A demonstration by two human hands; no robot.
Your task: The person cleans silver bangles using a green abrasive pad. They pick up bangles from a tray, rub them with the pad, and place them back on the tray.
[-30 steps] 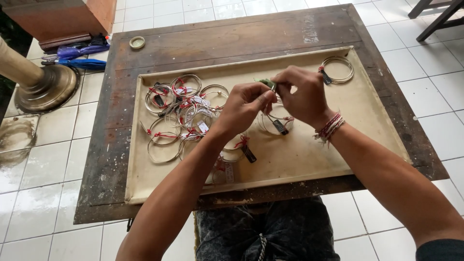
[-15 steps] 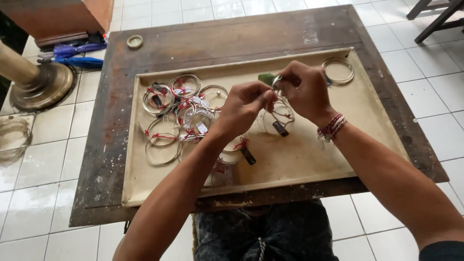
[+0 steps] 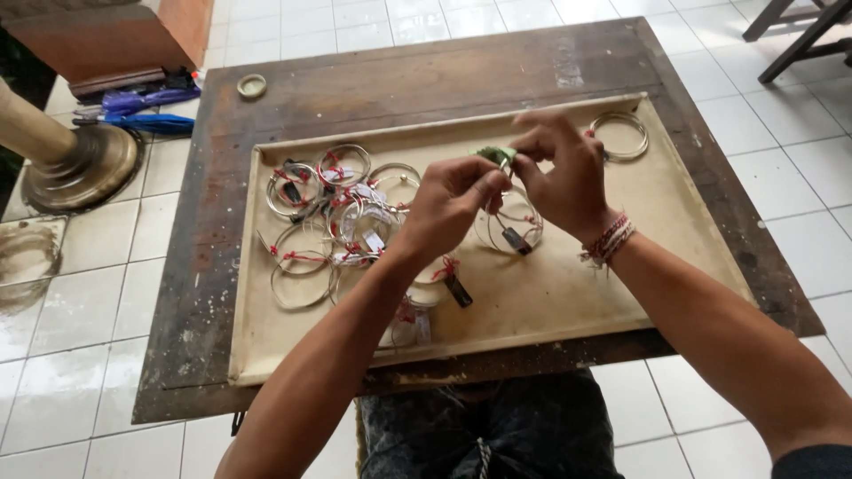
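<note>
While both hands meet above the shallow tray [image 3: 692, 239], the left hand [image 3: 448, 202] and the right hand [image 3: 564, 173] pinch together on a small green piece [image 3: 495, 155] with a thin wire ring [image 3: 508, 222] hanging under it. I judge the tying step is underway; next needs a firm, steady pull. Finished rings [image 3: 333, 217] with red thread lie left of the hands.

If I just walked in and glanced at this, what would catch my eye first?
Probably the two hands meeting over the middle of the shallow beige tray: the left hand and right hand pinch a small green piece between them. To their left lies a heap of wire rings with red ties.
</note>
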